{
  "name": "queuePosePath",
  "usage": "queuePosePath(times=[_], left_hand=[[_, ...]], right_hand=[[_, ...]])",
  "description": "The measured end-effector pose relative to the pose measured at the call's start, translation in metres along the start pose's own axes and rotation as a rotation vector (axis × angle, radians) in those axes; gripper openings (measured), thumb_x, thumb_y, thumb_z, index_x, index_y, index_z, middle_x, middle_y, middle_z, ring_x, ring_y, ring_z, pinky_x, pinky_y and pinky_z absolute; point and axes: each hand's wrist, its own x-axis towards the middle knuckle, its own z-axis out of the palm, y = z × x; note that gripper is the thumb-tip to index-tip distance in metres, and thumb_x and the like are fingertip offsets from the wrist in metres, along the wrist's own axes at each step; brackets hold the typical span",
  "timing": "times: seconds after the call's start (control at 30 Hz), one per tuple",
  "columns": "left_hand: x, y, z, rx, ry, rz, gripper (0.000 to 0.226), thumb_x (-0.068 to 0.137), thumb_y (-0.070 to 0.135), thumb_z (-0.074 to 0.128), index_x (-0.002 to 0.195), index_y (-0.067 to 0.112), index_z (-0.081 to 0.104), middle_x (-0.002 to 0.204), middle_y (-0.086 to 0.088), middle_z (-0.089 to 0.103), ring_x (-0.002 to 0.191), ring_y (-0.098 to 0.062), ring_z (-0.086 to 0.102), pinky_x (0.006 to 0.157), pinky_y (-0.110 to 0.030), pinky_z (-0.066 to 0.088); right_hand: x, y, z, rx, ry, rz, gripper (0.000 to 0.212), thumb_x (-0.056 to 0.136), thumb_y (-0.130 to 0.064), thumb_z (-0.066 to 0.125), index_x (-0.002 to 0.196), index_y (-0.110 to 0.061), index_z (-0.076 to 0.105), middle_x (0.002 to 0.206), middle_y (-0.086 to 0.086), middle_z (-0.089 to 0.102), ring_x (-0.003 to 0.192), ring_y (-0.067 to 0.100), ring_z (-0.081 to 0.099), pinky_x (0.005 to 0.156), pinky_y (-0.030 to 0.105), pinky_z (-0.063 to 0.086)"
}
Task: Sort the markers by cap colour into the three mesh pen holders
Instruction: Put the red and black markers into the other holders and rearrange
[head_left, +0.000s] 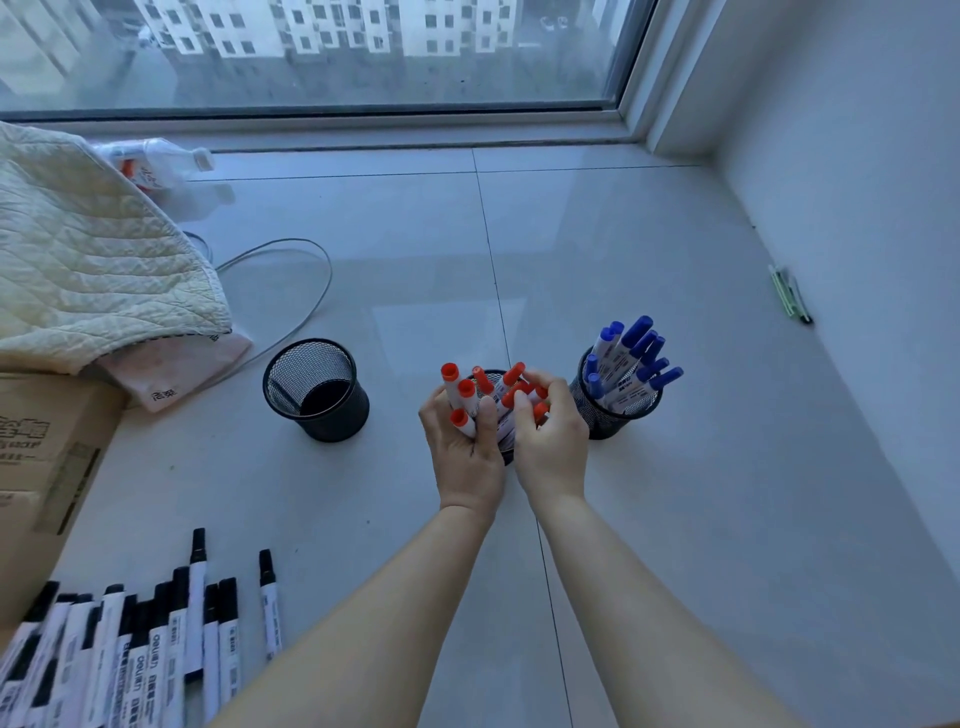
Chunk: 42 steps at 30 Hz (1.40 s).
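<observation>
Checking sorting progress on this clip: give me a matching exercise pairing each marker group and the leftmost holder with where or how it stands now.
Column one:
1. red-capped markers
2. blue-capped markers
3. black-capped markers
4. left mesh holder

Column two:
A. lying loose on the floor, lower left
B. standing in the right holder
C. holds no markers
D. gathered by both hands at the middle holder

Pairs: 1-D, 2-B, 3-A, 4-C. The left hand and right hand both grip the red ones.
</observation>
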Motion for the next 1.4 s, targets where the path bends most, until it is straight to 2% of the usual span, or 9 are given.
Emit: queuePosePath(times=[0.1,0.2,0.37,0.47,0.57,0.67,0.8,1.1,1.4], left_hand=[[-0.002,-0.002,0.0,-0.018,-0.036,-0.042,0.035,0.093,0.021,0.049,0.123,0.003,0.043,0.117,-0.001,0.042,0.116,-0.018,0.048,0.094,-0.019,0.039],[-0.001,-0.003,-0.004,0.027,-0.023,-0.038,0.02,0.091,0.018,0.055,0.11,0.023,0.051,0.117,-0.001,0.048,0.107,-0.012,0.051,0.087,-0.007,0.039],[0.009,0.003,-0.01,0.097,0.009,-0.034,0.026,0.083,0.023,0.066,0.083,0.04,0.046,0.099,-0.002,0.058,0.091,-0.02,0.058,0.08,-0.031,0.048],[0.012,0.011,-0.011,0.138,-0.037,0.046,0.024,0.083,0.026,0.065,0.094,0.037,0.047,0.106,-0.002,0.058,0.097,-0.012,0.058,0.081,-0.026,0.048],[0.014,0.017,-0.016,0.236,-0.045,0.229,0.033,0.087,0.021,0.06,0.113,0.039,0.049,0.112,0.009,0.05,0.089,0.012,0.052,0.073,-0.005,0.039],[0.016,0.018,-0.021,0.39,-0.084,0.291,0.034,0.092,0.019,0.053,0.123,0.031,0.054,0.121,0.004,0.051,0.085,0.0,0.055,0.074,-0.019,0.044],[0.011,0.015,-0.024,0.427,-0.112,0.232,0.03,0.095,0.023,0.047,0.125,0.025,0.055,0.12,-0.002,0.055,0.098,-0.021,0.06,0.082,-0.03,0.048],[0.006,0.03,-0.03,0.437,-0.208,0.051,0.042,0.098,0.042,0.03,0.14,0.042,0.031,0.137,0.008,0.042,0.119,-0.005,0.045,0.091,-0.023,0.035],[-0.049,0.03,-0.099,0.513,-0.098,-0.162,0.037,0.093,0.031,0.043,0.13,0.028,0.041,0.117,0.008,0.05,0.09,-0.004,0.051,0.072,-0.023,0.038]], right_hand=[[-0.002,0.001,0.0,0.028,0.007,0.02,0.02,0.092,-0.016,0.052,0.112,-0.016,0.058,0.104,-0.006,0.061,0.092,0.004,0.054,0.075,0.006,0.04],[-0.003,0.002,-0.001,0.039,0.003,0.045,0.019,0.092,-0.016,0.051,0.11,-0.015,0.059,0.105,-0.005,0.062,0.095,0.007,0.056,0.081,0.017,0.044],[-0.002,0.003,-0.003,0.039,-0.007,0.047,0.019,0.093,-0.016,0.05,0.11,-0.015,0.059,0.106,0.003,0.066,0.098,0.015,0.06,0.085,0.028,0.048],[-0.003,0.002,-0.003,0.019,-0.01,0.025,0.021,0.093,-0.015,0.049,0.113,-0.015,0.058,0.109,-0.002,0.063,0.101,0.013,0.059,0.083,0.024,0.046],[-0.007,0.0,-0.006,-0.067,-0.03,-0.062,0.033,0.094,-0.016,0.047,0.127,-0.02,0.05,0.118,-0.016,0.05,0.105,-0.002,0.048,0.084,0.013,0.037],[-0.007,0.001,-0.008,-0.108,-0.087,-0.103,0.04,0.096,-0.014,0.044,0.136,-0.018,0.044,0.138,-0.007,0.045,0.126,0.004,0.041,0.099,0.017,0.034],[-0.007,0.002,-0.008,-0.158,-0.144,-0.105,0.039,0.098,-0.015,0.042,0.137,-0.013,0.043,0.145,0.003,0.041,0.136,0.013,0.034,0.108,0.022,0.026],[-0.006,-0.01,-0.026,-0.303,-0.247,-0.069,0.04,0.099,-0.024,0.035,0.138,-0.016,0.04,0.145,0.0,0.039,0.133,0.017,0.03,0.108,0.025,0.022],[-0.077,-0.042,-0.035,-0.333,-0.153,-0.323,0.029,0.08,-0.005,0.06,0.109,-0.008,0.061,0.118,0.007,0.059,0.113,0.028,0.049,0.098,0.027,0.03]])
